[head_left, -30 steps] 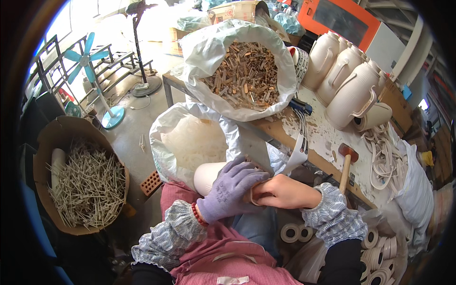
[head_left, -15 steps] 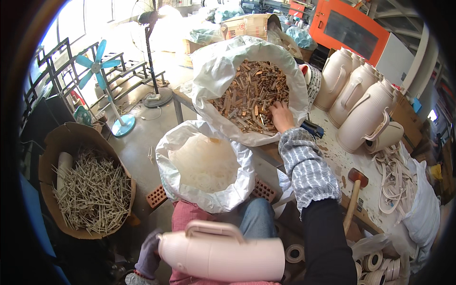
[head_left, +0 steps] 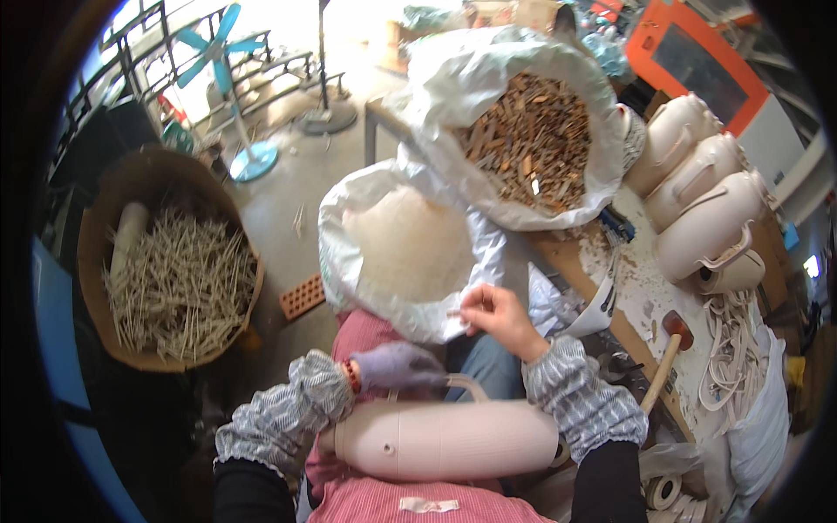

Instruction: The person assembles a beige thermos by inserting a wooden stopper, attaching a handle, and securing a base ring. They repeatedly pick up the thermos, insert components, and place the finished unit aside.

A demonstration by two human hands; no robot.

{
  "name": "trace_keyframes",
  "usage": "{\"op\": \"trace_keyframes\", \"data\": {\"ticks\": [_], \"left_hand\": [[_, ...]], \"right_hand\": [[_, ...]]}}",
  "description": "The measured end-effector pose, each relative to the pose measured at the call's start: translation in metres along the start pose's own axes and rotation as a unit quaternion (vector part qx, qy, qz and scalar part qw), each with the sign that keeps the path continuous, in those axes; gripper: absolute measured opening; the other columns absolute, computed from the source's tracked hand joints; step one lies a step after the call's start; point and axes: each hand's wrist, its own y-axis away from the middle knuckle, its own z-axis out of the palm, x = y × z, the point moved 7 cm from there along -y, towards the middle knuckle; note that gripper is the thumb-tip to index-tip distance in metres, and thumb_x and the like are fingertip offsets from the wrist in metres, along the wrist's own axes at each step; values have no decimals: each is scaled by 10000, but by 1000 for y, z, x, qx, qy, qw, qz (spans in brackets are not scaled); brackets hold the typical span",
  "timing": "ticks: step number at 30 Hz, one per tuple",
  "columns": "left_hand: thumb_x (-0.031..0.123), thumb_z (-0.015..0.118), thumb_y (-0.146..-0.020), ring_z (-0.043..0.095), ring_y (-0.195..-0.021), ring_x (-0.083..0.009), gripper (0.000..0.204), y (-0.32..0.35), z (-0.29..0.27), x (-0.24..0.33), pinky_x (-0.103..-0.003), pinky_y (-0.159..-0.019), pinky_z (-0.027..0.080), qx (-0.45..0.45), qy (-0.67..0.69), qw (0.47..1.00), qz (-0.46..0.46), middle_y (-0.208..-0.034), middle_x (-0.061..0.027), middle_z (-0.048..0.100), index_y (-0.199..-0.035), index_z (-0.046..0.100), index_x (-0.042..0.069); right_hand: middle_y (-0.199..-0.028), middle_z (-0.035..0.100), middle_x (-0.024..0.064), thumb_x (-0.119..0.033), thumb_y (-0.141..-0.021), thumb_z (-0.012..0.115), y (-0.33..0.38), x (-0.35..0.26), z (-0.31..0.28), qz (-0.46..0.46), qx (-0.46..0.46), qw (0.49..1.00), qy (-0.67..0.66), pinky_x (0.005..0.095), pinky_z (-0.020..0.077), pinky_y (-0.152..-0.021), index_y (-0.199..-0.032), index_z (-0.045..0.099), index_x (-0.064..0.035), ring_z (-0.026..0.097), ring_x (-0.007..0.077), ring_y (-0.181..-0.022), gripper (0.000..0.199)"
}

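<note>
Pale pink flask (head_left: 449, 440) lies on its side across the wearer's lap, narrower end to the left, base to the right. Its handle (head_left: 469, 386) is on the far side; a small round hole shows in the body toward the narrower end.

Left hand (head_left: 397, 366), in a purple glove, lies over the left part of the handle. How tightly its fingers close underneath, cannot tell.

Right hand (head_left: 495, 315), bare, is apart from the flask, near the close right rim of a smaller white sack (head_left: 336, 261). Thumb and fingers drawn together, narrow; a small dark bit seems to show at the tips, too blurred to say whether held.

Smaller sack contains pale translucent material (head_left: 410, 244). Beyond it, a larger white sack (head_left: 436, 78) full of brown pieces (head_left: 532, 144).

Right side: worn tabletop (head_left: 645, 288) with more pink flasks (head_left: 706, 222), a wooden-handled mallet (head_left: 664, 368) and a heap of pale straps (head_left: 728, 349).

Left side: perforated brick (head_left: 302, 297) on the floor; cardboard box (head_left: 96, 261) of thin pale sticks (head_left: 179, 288); farther off, a blue fan (head_left: 218, 52).
</note>
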Motion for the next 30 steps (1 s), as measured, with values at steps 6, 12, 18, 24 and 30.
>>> {"op": "trace_keyframes", "data": {"ticks": [6,12,18,24,30], "left_hand": [[285,674,-837,642,-876,-286,276,23,-16,41,-385,-767,514,247,-170,947,112,-974,-86,668,-1042,660,101],[199,674,-831,631,-938,-290,265,44,-14,32,-379,-831,504,214,-100,963,127,-1008,-95,659,-1072,656,90],[299,758,-821,576,-1012,-117,558,60,12,-14,-265,-899,466,-8,302,948,-103,-1120,-61,646,-1272,584,22],[289,764,-814,583,-1014,-120,561,62,13,-11,-253,-888,469,-6,339,937,-87,-1122,-63,649,-1279,586,31],[212,748,-832,569,-956,-90,540,54,15,-21,-253,-851,469,-20,333,934,-125,-1094,-43,649,-1297,564,10]], "right_hand": [[-867,686,69,-75,-859,682,46,41,35,81,-30,994,-71,250,529,-664,-955,631,-8,658,139,-772,127],[-829,658,77,-94,-729,739,74,-23,73,-320,-26,814,484,323,524,-656,-914,663,-41,638,242,-748,207],[-801,609,27,-115,-671,767,92,-29,99,-365,-6,749,553,323,506,-641,-888,673,-62,592,200,-773,243],[-734,532,19,-134,-665,758,94,-20,103,-357,-23,714,602,315,476,-595,-863,665,-64,546,190,-726,230],[-736,486,35,-119,-734,598,94,-17,102,-373,-21,702,606,292,444,-591,-747,549,-83,525,190,-752,62]]}}
